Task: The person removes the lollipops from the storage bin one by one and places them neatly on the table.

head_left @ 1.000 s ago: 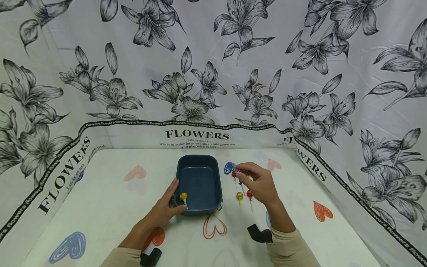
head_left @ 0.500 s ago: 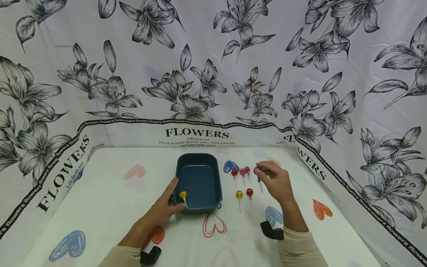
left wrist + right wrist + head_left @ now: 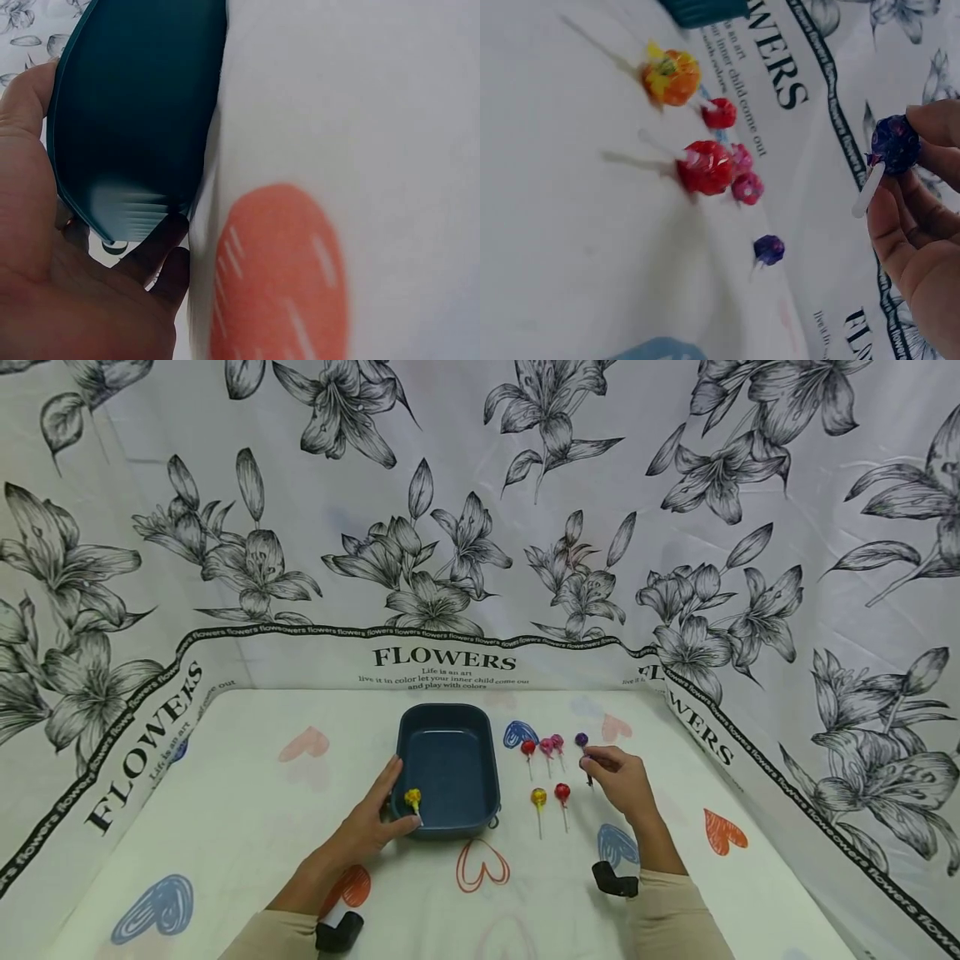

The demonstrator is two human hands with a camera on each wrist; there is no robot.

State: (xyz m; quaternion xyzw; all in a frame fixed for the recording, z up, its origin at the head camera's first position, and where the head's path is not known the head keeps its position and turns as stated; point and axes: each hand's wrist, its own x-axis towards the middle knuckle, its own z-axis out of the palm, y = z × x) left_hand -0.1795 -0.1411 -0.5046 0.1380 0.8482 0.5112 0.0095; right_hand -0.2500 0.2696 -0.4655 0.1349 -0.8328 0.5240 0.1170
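My right hand (image 3: 617,781) pinches a purple-wrapped lollipop (image 3: 895,146) between thumb and fingers, its white stick pointing down. Just beyond those fingers, another purple lollipop (image 3: 581,739) lies on the table. To the left are a red lollipop (image 3: 528,747) and two pink lollipops (image 3: 546,746) side by side. Closer to me lie a yellow lollipop (image 3: 538,797) and a second red lollipop (image 3: 562,792). My left hand (image 3: 372,814) holds the near-left corner of a dark blue rectangular dish (image 3: 491,760), thumb at its rim. Inside that corner rests a yellow lollipop (image 3: 412,800).
A white cloth (image 3: 255,810) printed with hearts covers the table. Behind and at both sides hangs a flower-printed curtain (image 3: 450,560). A small ring (image 3: 493,821) shows at the dish's near-right corner.
My right hand has moved right from beside the pink lollipops, then slightly nearer to me. A purple lollipop now lies where its fingers were. The left hand and dish have stayed put.
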